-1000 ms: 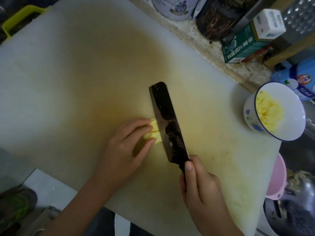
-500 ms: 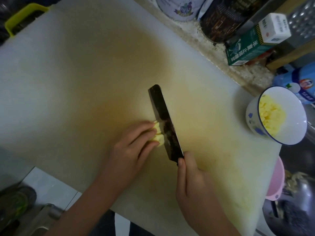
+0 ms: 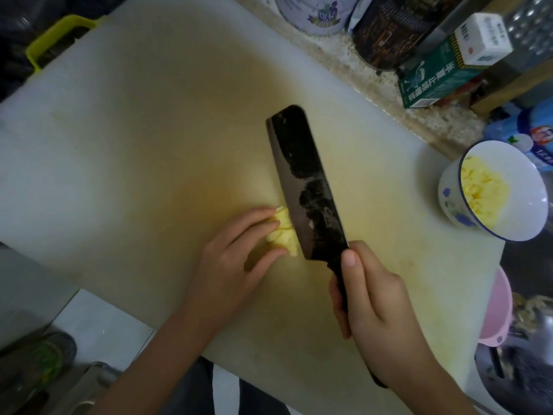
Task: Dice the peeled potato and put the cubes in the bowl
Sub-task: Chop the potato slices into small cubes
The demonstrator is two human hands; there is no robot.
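Both hands are seen low over the board. The right hand is wrapped round the dark handle of the knife, with the thumb laid along the handle just behind the blade. The left hand is set to its left, fingers bent, and the potato is pinched between the fingertips and the thumb. What is left of the potato is a small yellow piece, lying on the board near its middle. The knife's left edge is placed against the potato, and the broad dark flat is turned upward. Whether the edge touches the board cannot be told.

Further right, a pink basin is partly hidden under the board's edge. Beyond it, the bowl is stood on the board's right corner, tilted, well apart from the knife, and yellow cubes are heaped inside it. Along the speckled counter at the back, a tin, a dark jar, a green box topped by a white box, and a blue packet are lined up.
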